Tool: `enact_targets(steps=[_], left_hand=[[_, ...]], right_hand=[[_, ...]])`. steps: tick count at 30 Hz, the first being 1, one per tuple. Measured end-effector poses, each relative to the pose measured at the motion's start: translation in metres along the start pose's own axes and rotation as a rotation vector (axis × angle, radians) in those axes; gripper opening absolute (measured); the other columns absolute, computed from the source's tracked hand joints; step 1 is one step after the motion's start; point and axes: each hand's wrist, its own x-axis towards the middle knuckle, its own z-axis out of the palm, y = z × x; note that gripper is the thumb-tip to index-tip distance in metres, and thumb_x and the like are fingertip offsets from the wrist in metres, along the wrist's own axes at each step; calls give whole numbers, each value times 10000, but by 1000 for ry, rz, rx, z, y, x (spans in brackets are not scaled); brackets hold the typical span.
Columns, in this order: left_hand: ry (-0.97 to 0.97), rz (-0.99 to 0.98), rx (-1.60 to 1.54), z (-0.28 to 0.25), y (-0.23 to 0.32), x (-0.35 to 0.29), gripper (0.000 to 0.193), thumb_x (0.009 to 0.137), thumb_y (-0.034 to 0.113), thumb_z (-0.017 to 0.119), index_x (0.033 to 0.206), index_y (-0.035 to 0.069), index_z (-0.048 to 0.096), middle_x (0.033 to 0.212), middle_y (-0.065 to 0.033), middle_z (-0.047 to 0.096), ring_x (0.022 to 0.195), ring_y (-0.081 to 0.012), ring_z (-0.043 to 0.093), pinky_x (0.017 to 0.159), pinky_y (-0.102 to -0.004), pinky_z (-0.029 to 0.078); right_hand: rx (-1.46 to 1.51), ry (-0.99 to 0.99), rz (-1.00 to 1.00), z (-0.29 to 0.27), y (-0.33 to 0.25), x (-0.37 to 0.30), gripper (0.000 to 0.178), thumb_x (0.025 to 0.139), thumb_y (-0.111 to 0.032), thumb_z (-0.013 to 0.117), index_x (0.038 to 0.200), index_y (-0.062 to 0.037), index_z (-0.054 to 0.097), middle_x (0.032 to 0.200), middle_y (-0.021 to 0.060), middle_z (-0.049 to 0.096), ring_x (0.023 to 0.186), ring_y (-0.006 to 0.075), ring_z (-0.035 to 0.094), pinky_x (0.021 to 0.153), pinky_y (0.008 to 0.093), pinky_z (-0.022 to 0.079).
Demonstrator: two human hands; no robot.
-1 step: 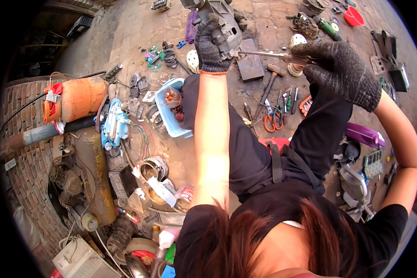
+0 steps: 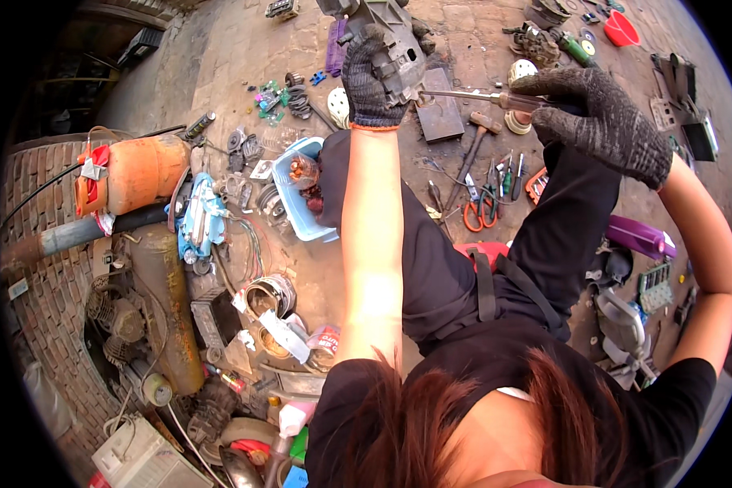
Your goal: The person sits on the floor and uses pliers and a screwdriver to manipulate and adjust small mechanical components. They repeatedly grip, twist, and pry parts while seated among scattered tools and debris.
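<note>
My left hand (image 2: 372, 81), in a dark grey knit glove with an orange cuff, grips a grey cast-metal housing (image 2: 398, 49) at the top of the view. My right hand (image 2: 606, 126), gloved alike, holds a screwdriver (image 2: 522, 102) by its clear brownish handle, between thumb and fingers. The screwdriver lies nearly level, its shaft pointing left. Its tip is at the lower right edge of the housing; whether it sits in a screw is too small to tell. Below the screwdriver, on the ground, are a hammer (image 2: 473, 150) and a dark flat metal block (image 2: 440, 106).
Orange-handled scissors (image 2: 480, 211) and several hand tools lie between my legs. At left stand a light-blue basin (image 2: 305, 232), an orange gas cylinder (image 2: 146, 171) and open cans (image 2: 270, 294). A green angle grinder (image 2: 576, 50) and a red bowl (image 2: 621, 29) are at the far right.
My right hand has shifted slightly on the screwdriver handle, its thumb and fingers a little farther apart. The left hand and the housing look unmoved.
</note>
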Motion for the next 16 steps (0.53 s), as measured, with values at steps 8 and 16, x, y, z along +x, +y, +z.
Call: enact_targets(steps=[8,16], left_hand=[[43,194,27,28,2,-11,355,802,117,537,1144,23,521,948,-121,639,821,-259,649,689,-355,555],[-112,160,289,18,1,0,639,764,224,651,1325,87,377,1246,-151,498,968,-331,585,842,-472,492]], right_hand=[[872,-219,188,-18,37,-26,505,839,47,450,1330,-54,386,1207,93,545,878,117,577,739,235,491],[877,-236,536,-12,32,-14,460,892,-107,467,1345,-101,389,1194,80,536,591,24,477,382,131,387]])
